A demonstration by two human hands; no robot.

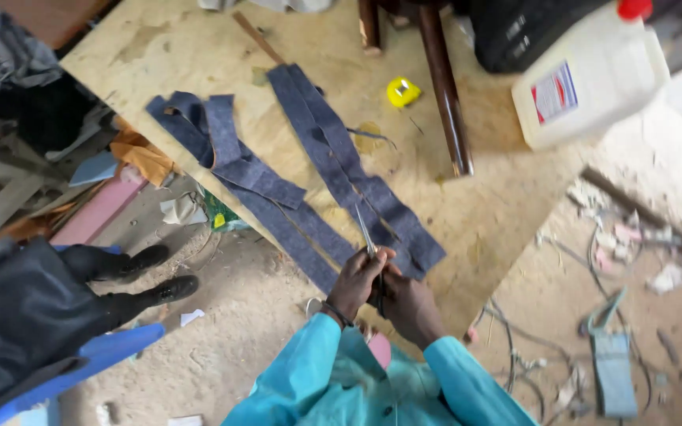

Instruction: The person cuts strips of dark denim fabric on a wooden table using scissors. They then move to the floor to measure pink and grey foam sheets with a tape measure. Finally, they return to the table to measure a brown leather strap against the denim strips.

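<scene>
Scissors (366, 233) gripped by both hands: left hand (357, 280) and right hand (408, 304) clenched together on handles, blades pointing 12 o'clock over denim strips (333, 162) on counter (483, 213). Yellow tape measure (402, 92) at 1 o'clock.

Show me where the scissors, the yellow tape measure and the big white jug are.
Scissors (365, 233): head view, on the metal blades above the hands.
Yellow tape measure (402, 92): head view, middle of its case on the wooden board.
White jug (601, 75): head view, on its plain white side beside the label.
</scene>
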